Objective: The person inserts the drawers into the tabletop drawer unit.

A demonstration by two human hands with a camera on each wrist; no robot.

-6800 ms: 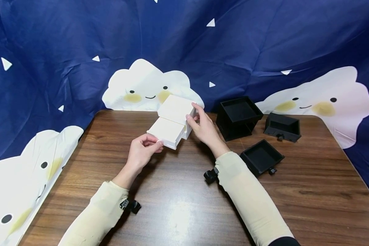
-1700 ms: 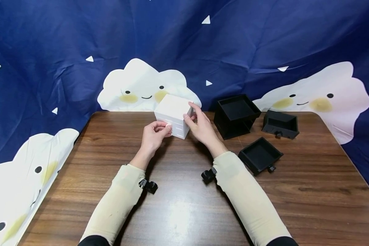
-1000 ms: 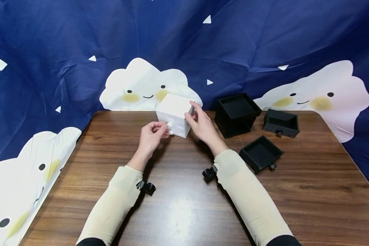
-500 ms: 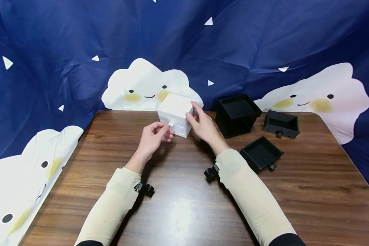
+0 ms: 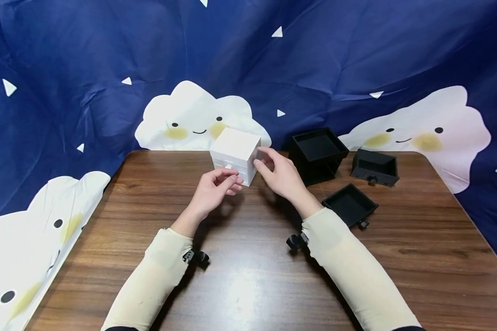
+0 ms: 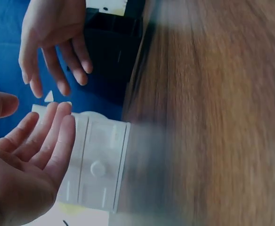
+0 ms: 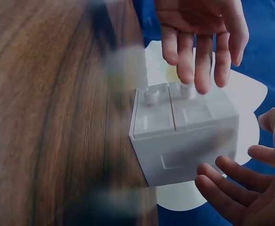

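Handling the white drawer cabinet (image 5: 235,149) should need little force: judge it a light, stiff, plastic-like shell, possibly smooth enough to slide if you push one side only. Brace it by the side walls (image 7: 189,157); pinch a round knob (image 7: 151,96) to work a drawer, and avoid prying, as the knobs may be the weakest parts. Note that the fingers of your left hand (image 5: 215,188) are relaxed before the front, and those of your right hand (image 5: 282,177) beside the right wall; neither grips anything, and contact cannot be confirmed. The cabinet stands upright near the far edge of the counter (image 5: 149,197), boxy, with two stacked drawer fronts (image 7: 154,117), each bearing a knob.
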